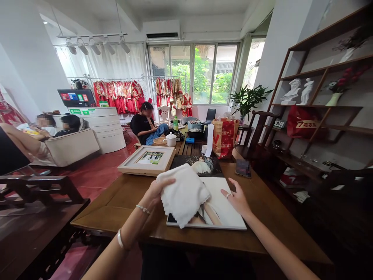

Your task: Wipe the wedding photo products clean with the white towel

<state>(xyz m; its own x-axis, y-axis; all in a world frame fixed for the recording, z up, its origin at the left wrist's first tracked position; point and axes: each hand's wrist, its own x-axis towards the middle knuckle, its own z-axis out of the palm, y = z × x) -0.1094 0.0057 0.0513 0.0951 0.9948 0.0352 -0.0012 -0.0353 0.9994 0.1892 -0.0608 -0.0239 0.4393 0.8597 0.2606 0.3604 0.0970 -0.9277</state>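
Pinches white fleecy scalloped-edge cloth (183, 194) betw. fingers of L hand (157, 192), over flat white-ground photo panel (221, 208) on brown wooden bench (122, 206). Holds R hand (239, 200) w/ spread, empty fingers at panel's R edge; can't tell contact. Prob. at wiping step; calls next for pressing cloth flat w/ panel steadied.

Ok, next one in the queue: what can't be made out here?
All in the head view:
Much of the image on the white panel: covered by the white cloth.
Most fingers of the left hand: behind the cloth.
The face of the dark slab, perhaps a phone: partly blurred by pixelation.
Details of the framed photo: too small.
Contents of the red paper bag: hidden by its sides.
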